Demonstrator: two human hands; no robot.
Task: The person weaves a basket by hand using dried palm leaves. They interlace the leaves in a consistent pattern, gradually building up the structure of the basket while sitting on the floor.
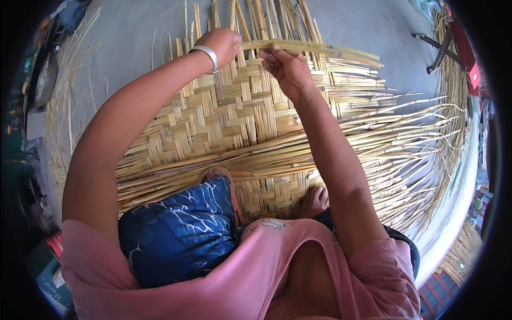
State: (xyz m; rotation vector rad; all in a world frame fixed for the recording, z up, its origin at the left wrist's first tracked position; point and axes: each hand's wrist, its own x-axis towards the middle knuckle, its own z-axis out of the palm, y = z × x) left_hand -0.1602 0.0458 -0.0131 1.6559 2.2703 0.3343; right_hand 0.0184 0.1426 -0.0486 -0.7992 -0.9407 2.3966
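Observation:
A half-woven reed mat (234, 114) lies on the floor before me, its flattened strips crossing over and under in a stepped pattern. At its far edge my left hand (220, 47), with a silver bangle at the wrist, is closed on the left end of a flat bundle of reed strips (330, 50). That bundle runs level to the right above the mat's loose upright strips (261, 21). My right hand (288, 66) pinches the same bundle near its middle, thumb on top and the other fingers curled below.
A loose bundle of long reeds (256, 152) lies across the mat just beyond my feet, which rest on the woven part. Many strip ends fan out to the right (410, 138). A black-legged stand (442, 50) is at the far right, and reeds are piled along both sides.

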